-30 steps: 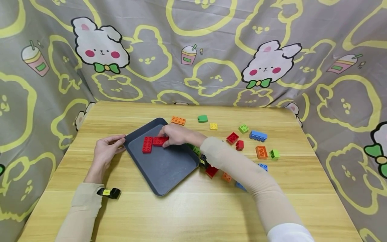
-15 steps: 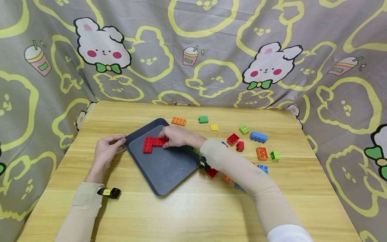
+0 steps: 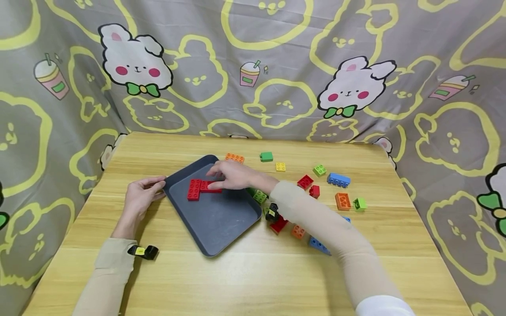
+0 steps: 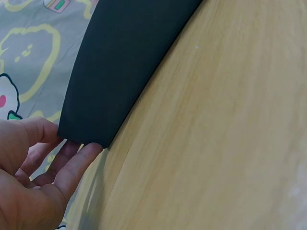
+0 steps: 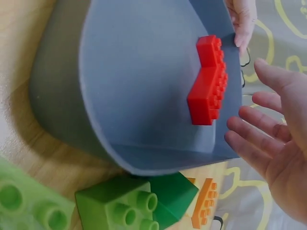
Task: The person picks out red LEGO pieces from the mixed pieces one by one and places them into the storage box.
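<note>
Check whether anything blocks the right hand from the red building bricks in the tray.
Nothing visible does: the right wrist view shows only a gap between the right hand and the red building bricks. Walls of the gray tray surround them, but the hand appears to be over its open top.

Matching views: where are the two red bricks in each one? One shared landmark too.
Head: the red bricks are left of centre, slightly below mid-height, inside the tray, at the right hand.
Left wrist: not in it; the tray shows at upper left.
Right wrist: the red bricks are right of centre, mostly in the upper half.
Shared landmark: the tray's corner, with the left hand on it.
</note>
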Tool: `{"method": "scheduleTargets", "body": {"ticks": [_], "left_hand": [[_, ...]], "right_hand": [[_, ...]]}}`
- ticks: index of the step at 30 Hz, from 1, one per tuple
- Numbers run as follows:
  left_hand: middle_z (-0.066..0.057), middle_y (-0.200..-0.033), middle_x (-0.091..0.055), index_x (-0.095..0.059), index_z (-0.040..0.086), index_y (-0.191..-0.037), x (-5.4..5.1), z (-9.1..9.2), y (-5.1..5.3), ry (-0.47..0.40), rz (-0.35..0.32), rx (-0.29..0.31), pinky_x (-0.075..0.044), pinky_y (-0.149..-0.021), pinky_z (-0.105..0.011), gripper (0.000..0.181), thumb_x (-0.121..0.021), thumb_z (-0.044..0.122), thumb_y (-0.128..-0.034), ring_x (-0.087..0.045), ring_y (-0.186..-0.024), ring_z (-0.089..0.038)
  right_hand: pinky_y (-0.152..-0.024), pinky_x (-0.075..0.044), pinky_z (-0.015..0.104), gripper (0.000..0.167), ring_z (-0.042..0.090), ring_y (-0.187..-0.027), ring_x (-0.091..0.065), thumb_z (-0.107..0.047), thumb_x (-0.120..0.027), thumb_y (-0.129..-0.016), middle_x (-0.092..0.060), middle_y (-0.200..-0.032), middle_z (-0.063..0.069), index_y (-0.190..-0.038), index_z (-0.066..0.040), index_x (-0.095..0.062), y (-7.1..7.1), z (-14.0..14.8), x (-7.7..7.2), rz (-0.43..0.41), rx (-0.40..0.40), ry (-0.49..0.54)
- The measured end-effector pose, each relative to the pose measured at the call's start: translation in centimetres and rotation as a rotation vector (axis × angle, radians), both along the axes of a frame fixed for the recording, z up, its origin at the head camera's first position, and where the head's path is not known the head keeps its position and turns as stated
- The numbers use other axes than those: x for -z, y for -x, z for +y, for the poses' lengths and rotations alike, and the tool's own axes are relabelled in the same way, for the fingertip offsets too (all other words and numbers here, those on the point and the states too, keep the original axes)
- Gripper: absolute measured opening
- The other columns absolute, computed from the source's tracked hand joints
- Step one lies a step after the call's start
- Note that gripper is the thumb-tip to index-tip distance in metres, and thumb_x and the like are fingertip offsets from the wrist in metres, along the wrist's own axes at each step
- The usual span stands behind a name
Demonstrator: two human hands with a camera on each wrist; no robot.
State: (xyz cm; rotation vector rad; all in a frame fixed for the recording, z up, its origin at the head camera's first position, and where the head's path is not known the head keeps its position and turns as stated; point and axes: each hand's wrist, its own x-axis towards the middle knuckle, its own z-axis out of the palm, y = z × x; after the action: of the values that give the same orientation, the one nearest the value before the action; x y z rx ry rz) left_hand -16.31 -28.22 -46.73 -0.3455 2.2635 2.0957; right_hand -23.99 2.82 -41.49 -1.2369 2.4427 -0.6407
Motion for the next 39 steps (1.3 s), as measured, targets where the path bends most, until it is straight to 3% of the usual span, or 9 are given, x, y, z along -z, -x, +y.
{"method": "scheduleTargets", "body": {"ticks": [9, 18, 24, 33, 39], "left_hand": [[0.017, -0.093, -0.074, -0.067, -0.012, -0.132, 0.0, 0.0, 0.0, 0.005, 0.009, 0.005, -0.067, -0.078, -0.018, 0.035, -0.069, 0.004, -0.1008, -0.075, -0.087, 0.0], [0.016, -0.095, -0.073, -0.071, -0.008, -0.129, -0.1, -0.1, -0.3, 0.018, 0.009, 0.002, -0.067, -0.079, -0.018, 0.031, -0.069, 0.006, -0.1013, -0.074, -0.086, 0.0], [0.015, -0.094, -0.074, -0.073, -0.007, -0.127, -0.2, -0.1, -0.3, -0.01, 0.007, -0.003, -0.067, -0.078, -0.019, 0.029, -0.07, 0.006, -0.1006, -0.075, -0.086, -0.001], [0.016, -0.093, -0.074, -0.066, -0.013, -0.133, -0.1, 0.1, -0.2, 0.02, -0.002, -0.001, -0.067, -0.078, -0.018, 0.037, -0.069, 0.006, -0.1012, -0.075, -0.085, -0.001], [0.015, -0.092, -0.075, -0.07, -0.009, -0.129, -0.1, 0.2, -0.1, -0.014, -0.009, -0.011, -0.067, -0.079, -0.019, 0.032, -0.07, 0.005, -0.1005, -0.076, -0.084, -0.002]], "right_hand": [[-0.1, -0.064, 0.034, 0.047, 0.025, -0.118, -0.07, -0.036, -0.073, -0.101, -0.069, -0.137, 0.014, -0.138, -0.007, -0.07, -0.3, 2.0, -1.3, -0.064, 0.022, 0.129], [-0.105, -0.064, 0.038, 0.048, 0.03, -0.127, -0.068, -0.038, -0.072, -0.101, -0.067, -0.141, 0.014, -0.142, -0.012, -0.067, -0.3, 4.4, -2.0, -0.131, 0.108, 0.192], [-0.104, -0.065, 0.042, 0.048, 0.03, -0.125, -0.069, -0.037, -0.072, -0.102, -0.068, -0.14, 0.014, -0.141, -0.01, -0.067, -0.3, 6.2, -2.3, -0.123, 0.156, 0.224], [-0.106, -0.063, 0.052, 0.046, 0.037, -0.123, -0.068, -0.034, -0.076, -0.099, -0.07, -0.136, 0.014, -0.137, -0.009, -0.069, -0.6, 9.5, -2.0, -0.102, 0.234, 0.273], [-0.103, -0.064, 0.049, 0.045, 0.034, -0.123, -0.068, -0.034, -0.076, -0.099, -0.07, -0.139, 0.012, -0.137, -0.011, -0.069, -0.9, 12.1, -1.9, -0.069, 0.296, 0.281]]}}
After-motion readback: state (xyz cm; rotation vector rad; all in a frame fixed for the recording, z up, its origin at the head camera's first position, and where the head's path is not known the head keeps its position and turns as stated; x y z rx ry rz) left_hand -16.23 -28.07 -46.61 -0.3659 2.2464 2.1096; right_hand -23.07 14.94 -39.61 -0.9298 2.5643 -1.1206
